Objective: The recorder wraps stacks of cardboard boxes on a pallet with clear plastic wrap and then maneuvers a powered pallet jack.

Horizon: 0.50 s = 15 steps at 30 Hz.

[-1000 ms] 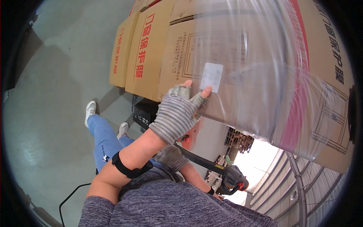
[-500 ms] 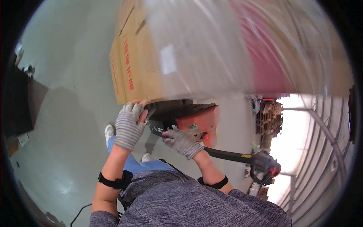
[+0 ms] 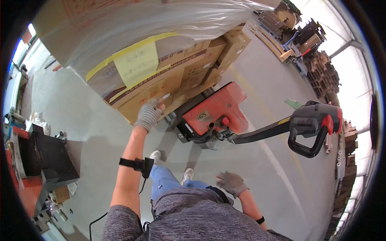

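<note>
My left hand (image 3: 149, 115), in a grey striped fingerless glove, reaches up to the lower edge of a brown carton (image 3: 150, 98). Its fingers are stretched out; whether they press on the cardboard I cannot tell. The carton belongs to a tall stack with clear plastic wrap (image 3: 181, 20) over its upper part. A yellow paper sheet (image 3: 138, 62) is fixed on with yellow tape. Beside the stack stands a red pallet truck (image 3: 219, 108), its black tiller handle (image 3: 311, 128) leaning out to the right. Low by my right side hangs my right hand (image 3: 232, 183), also gloved, open, holding nothing.
A black and red machine (image 3: 48, 160) stands on the left, with small items on the floor around it. Stacked wooden pallets (image 3: 321, 74) line the far right. Pale lines (image 3: 277, 164) mark the grey floor near the truck.
My right hand has left the dark part of the pallet truck and dropped to my right side. My left hand stays by the cartons. The view has swung, showing more of the truck and stack.
</note>
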{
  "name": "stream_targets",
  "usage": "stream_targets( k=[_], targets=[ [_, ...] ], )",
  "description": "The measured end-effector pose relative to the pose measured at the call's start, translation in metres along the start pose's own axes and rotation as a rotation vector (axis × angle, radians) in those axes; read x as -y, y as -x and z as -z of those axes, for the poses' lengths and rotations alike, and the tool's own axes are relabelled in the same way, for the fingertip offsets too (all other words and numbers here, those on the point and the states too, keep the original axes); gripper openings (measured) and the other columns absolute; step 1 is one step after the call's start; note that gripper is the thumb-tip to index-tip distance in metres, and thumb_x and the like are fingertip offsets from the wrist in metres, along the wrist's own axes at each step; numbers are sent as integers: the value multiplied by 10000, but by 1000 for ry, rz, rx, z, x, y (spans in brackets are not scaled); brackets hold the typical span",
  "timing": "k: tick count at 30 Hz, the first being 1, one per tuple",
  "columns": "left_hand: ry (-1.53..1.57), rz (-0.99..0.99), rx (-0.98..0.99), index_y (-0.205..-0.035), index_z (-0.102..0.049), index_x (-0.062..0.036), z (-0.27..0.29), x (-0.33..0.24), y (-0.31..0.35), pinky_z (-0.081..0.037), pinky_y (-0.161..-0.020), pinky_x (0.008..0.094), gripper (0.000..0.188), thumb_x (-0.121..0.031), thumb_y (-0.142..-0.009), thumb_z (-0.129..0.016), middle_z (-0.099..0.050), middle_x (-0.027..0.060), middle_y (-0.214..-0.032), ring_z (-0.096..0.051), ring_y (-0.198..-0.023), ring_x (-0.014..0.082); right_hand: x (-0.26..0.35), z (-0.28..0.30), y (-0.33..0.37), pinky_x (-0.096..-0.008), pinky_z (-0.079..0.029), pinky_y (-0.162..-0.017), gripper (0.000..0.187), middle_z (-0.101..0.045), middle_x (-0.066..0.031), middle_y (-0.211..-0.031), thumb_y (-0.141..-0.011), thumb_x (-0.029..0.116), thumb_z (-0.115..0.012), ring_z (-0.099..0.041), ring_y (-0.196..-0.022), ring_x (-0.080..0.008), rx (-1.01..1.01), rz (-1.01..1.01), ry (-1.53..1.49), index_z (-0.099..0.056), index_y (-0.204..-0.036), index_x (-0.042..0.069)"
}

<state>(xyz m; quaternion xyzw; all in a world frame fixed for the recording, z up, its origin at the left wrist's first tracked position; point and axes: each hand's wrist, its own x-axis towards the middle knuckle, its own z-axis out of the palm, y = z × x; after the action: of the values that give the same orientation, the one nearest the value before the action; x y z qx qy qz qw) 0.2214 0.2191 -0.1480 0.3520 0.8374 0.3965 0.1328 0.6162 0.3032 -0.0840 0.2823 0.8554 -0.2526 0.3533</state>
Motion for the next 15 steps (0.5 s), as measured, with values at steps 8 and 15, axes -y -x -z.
stream_targets(
  k=[8,15],
  targets=[
    [-439,14,-236,-1076,-544,-80,68,19,-83,-442,-754,468,365,-349,-842,-463,-600,221,-947,-565,-883,400,-132,-44,34,-407,-439,-870,429,-608,-93,-1066,-804,423,-515,-559,-1015,-284,-283,-113,-123,-591,-1089,111],
    [20,258,368,-1067,-590,-45,-21,-85,-35,-468,-717,300,326,-248,-813,-566,-629,134,-782,-608,-791,189,-197,-11,61,-388,-438,-855,348,-614,-122,-1030,-842,383,-482,-562,-980,-298,-443,-254,-248,-623,-989,100]
  ],
)
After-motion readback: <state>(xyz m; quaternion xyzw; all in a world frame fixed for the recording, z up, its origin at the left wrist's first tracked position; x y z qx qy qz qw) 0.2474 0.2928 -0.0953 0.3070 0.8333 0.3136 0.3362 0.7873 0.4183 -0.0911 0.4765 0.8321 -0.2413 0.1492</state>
